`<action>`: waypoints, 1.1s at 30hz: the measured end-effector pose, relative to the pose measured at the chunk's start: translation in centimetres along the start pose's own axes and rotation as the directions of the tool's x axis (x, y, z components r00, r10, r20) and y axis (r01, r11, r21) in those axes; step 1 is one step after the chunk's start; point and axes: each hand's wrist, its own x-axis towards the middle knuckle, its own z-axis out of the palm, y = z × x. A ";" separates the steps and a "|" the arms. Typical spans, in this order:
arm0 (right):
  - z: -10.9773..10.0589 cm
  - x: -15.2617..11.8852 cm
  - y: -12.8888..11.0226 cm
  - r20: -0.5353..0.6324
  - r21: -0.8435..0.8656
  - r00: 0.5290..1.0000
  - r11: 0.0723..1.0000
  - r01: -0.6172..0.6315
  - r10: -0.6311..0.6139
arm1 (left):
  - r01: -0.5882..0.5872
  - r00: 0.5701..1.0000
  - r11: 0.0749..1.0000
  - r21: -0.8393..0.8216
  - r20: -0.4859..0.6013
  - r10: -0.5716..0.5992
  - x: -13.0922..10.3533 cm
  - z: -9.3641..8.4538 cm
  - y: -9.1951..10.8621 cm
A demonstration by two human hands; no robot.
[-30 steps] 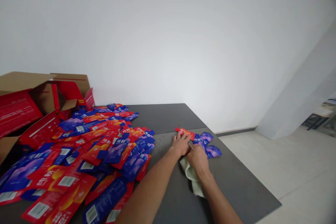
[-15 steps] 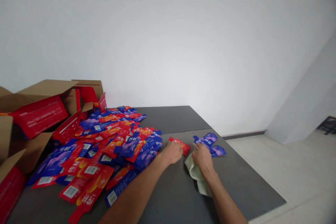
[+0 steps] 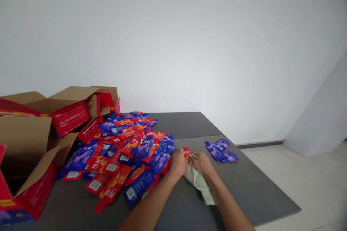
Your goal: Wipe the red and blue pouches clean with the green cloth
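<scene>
Near the middle of the dark table (image 3: pixel 244 191), my left hand (image 3: pixel 179 164) is closed on a red pouch (image 3: pixel 186 152), of which only the upper part shows. Close beside it my right hand (image 3: pixel 202 164) grips a pale green cloth (image 3: pixel 199 184) that hangs down toward me and touches the pouch. Several blue pouches (image 3: pixel 217 150) lie overlapping to the right of my hands. A large heap of red and blue pouches (image 3: pixel 130 144) spreads over the table on my left.
Open red cardboard boxes (image 3: pixel 71 117) stand along the left side, one (image 3: pixel 35 195) near the front left. A white wall (image 3: pixel 173 43) rises behind the table. The table's right edge borders a pale floor (image 3: pixel 273 166).
The view has turned a little left. My right hand has moved left with the cloth onto the red pouch, and my hands are now closer together. The pouch stands more upright in view.
</scene>
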 end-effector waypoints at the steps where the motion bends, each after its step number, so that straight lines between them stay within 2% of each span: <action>1: 0.1 0.0 0.0 -0.005 0.038 1.000 0.999 -0.008 0.009 | 0.033 0.999 0.996 -0.080 -0.003 -0.033 0.2 0.1 -0.1; 5: 0.7 -0.5 -0.4 0.003 0.233 0.999 0.972 -0.044 0.044 | 0.126 0.992 0.908 -0.399 0.037 -0.122 0.5 -0.2 -0.2; 10: 1.8 -1.5 -2.5 -0.008 0.432 0.999 0.902 -0.027 0.034 | 0.097 0.991 0.753 -0.651 0.129 -0.016 -0.4 -2.2 1.2; 14: 1.8 -2.1 -5.2 -0.063 0.550 0.993 0.827 0.119 -0.101 | 0.066 0.995 0.542 -0.838 0.095 0.026 -0.9 -4.8 2.3; 18: 1.7 -2.3 -7.8 -0.090 0.519 0.971 0.821 0.236 -0.222 | 0.017 1.000 0.464 -0.886 0.021 0.004 -0.8 -7.1 2.1; 20: 2.1 -2.4 -8.8 -0.179 0.421 0.931 0.831 0.363 -0.317 | 0.027 0.998 0.415 -0.910 0.002 -0.061 -0.8 -7.9 1.5; 22: 2.8 -2.5 -9.7 -0.231 0.275 0.868 0.827 0.491 -0.439 | 0.063 0.991 0.374 -0.925 0.012 -0.136 -0.9 -8.7 0.7; 24: 3.5 -2.6 -10.3 -0.197 0.143 0.810 0.801 0.582 -0.553 | 0.108 0.984 0.364 -0.925 0.048 -0.172 -1.2 -9.5 0.0; 27: 4.3 -2.1 -10.7 -0.157 0.039 0.751 0.756 0.654 -0.641 | 0.156 0.985 0.396 -0.905 0.112 -0.132 -2.1 -10.8 -0.2; 30: 4.4 -1.0 -10.7 -0.248 -0.005 0.720 0.744 0.668 -0.648 | 0.159 0.987 0.456 -0.876 0.147 -0.062 -2.9 -12.0 0.4; 33: 4.5 -0.2 -10.8 -0.310 -0.075 0.668 0.718 0.692 -0.676 | 0.128 0.991 0.529 -0.839 0.131 -0.032 -3.2 -12.6 0.9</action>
